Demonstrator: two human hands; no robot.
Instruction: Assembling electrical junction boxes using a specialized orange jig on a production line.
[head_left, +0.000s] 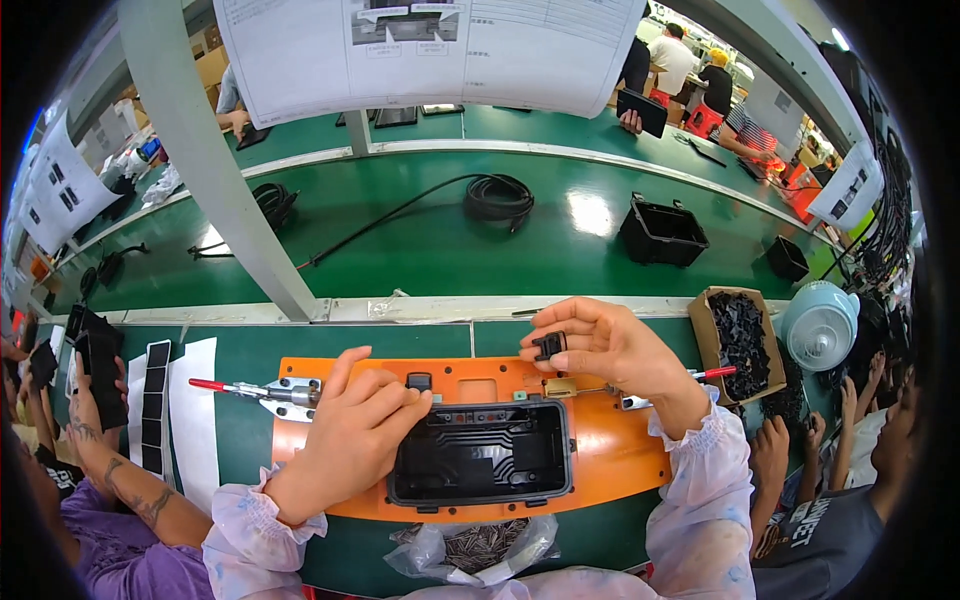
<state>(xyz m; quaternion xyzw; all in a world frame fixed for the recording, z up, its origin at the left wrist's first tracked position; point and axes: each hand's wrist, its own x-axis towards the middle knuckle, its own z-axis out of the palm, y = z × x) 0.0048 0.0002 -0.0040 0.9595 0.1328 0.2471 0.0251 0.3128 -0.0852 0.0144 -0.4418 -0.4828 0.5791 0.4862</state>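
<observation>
Bright, even light floods your view, with white glare flaring off the green table. A lit tube glows upper right. The black box reads sharp for you; the white rail bows, and black swallows your corners.

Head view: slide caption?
Right hand holds a black latch-like part; left hand by an open black case on an orange fixture.
</observation>
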